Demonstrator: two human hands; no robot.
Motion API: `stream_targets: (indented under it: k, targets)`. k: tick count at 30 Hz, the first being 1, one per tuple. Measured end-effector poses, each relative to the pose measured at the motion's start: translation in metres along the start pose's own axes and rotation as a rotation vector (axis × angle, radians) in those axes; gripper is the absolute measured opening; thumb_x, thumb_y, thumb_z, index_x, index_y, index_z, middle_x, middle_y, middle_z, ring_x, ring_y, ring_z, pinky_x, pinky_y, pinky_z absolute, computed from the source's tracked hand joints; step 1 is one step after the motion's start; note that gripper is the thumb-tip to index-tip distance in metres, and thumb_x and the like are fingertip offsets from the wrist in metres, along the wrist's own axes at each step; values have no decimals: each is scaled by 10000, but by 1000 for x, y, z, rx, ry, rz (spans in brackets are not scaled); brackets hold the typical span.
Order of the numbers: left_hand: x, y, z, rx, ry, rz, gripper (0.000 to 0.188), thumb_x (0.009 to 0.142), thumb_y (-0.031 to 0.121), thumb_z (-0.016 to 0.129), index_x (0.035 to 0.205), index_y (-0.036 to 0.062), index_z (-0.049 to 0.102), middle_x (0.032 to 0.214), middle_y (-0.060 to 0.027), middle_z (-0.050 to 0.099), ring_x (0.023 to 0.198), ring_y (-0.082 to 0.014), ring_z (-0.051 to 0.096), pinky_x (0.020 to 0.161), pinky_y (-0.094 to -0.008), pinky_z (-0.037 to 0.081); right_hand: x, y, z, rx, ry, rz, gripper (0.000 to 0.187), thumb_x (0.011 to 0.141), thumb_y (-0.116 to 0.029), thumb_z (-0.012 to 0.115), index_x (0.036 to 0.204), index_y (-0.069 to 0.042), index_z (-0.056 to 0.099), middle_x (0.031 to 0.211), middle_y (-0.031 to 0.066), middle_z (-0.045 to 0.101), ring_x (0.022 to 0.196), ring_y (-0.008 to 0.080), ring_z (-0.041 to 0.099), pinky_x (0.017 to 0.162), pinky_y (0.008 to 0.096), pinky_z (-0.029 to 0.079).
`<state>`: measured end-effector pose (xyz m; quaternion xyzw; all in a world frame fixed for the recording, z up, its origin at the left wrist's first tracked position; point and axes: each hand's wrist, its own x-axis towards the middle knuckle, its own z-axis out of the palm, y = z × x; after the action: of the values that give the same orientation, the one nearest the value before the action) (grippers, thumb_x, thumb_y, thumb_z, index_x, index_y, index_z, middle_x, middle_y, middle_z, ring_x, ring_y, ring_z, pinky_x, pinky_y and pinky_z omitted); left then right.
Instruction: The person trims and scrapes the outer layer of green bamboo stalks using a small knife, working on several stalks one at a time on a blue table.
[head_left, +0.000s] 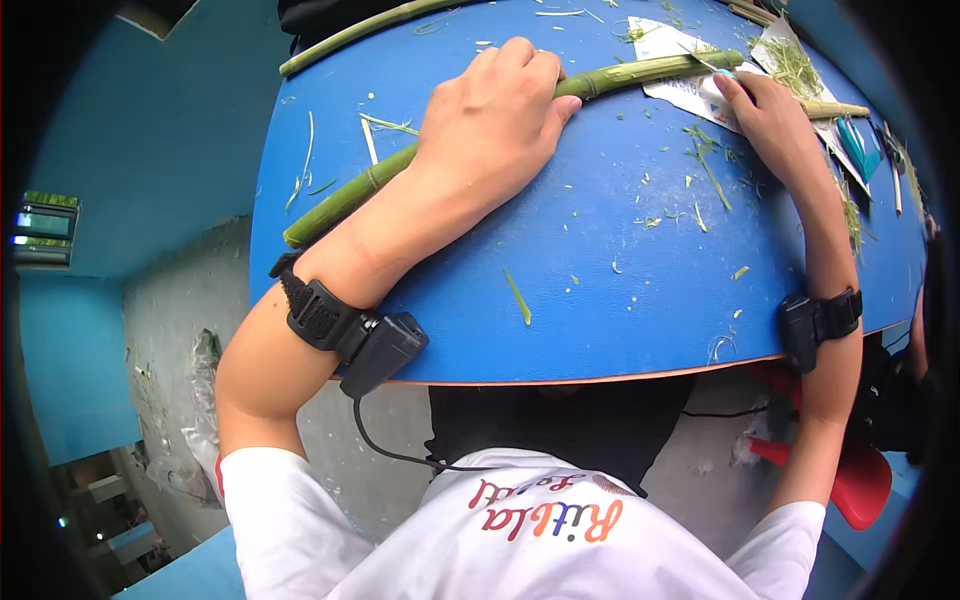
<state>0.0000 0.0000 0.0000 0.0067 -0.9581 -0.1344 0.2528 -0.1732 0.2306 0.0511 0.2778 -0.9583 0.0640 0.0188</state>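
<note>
A green bamboo stalk (340, 208) lies slantwise across the blue table, from the left edge toward the far right. My left hand (490, 125) is closed round its middle, with the thumb along the near side. Beyond that hand, part of the stalk's upper skin is pared to a paler green. At the far right end, my right hand (778, 120) pinches a small knife whose thin blade (703, 62) rests at the stalk. Most of the knife's handle is hidden by the fingers; a bit of teal shows.
Another bamboo stalk (372, 38) lies along the far left edge. White paper (675, 95) with green shavings (792, 68) lies under the right end, near a pale stick (838, 110) and a teal object (858, 148). Scraps dot the blue table (600, 320). A red stool (862, 490) stands lower right.
</note>
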Motion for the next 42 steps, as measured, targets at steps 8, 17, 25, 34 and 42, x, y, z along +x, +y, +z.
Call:
stream_targets:
  k: [8, 17, 25, 34, 42]
  targets:
    - [5, -20, -31, -319, 3, -112, 242, 912, 204, 543, 1020, -1, 615, 973, -163, 643, 937, -316, 617, 797, -396, 498, -23, -43, 12, 132, 201, -221, 448, 944, -397, 495, 848, 28, 598, 794, 240, 606, 793, 420, 574, 711, 483, 435]
    - [7, -19, -39, -371, -262, -271, 247, 909, 253, 613, 954, 14, 652, 776, -8, 577, 722, -90, 488, 675, -255, 430, -26, -57, 28, 133, 178, -377, 434, 939, -389, 516, 813, 19, 594, 715, 227, 597, 720, 417, 584, 659, 485, 447]
    - [13, -12, -37, -393, -232, -227, 248, 888, 251, 648, 960, 14, 668, 792, -33, 593, 723, -104, 489, 680, -268, 439, -27, -28, 7, 49, 182, -40, 459, 926, -404, 504, 861, 25, 655, 836, 251, 644, 838, 418, 620, 768, 477, 478]
    - [12, -14, -36, -386, -226, -254, 271, 873, 264, 636, 949, 5, 664, 849, -121, 608, 775, -216, 602, 731, -346, 484, -7, -2, 9, 0, 130, 132, 499, 932, -439, 467, 936, 23, 657, 940, 253, 646, 936, 405, 612, 843, 464, 463]
    - [11, -8, -26, -241, -194, -102, 225, 903, 241, 589, 933, 18, 580, 899, -144, 590, 848, -294, 598, 769, -411, 478, -21, -34, 13, 50, 121, -224, 460, 937, -404, 486, 848, 21, 640, 821, 241, 638, 824, 411, 611, 746, 483, 474]
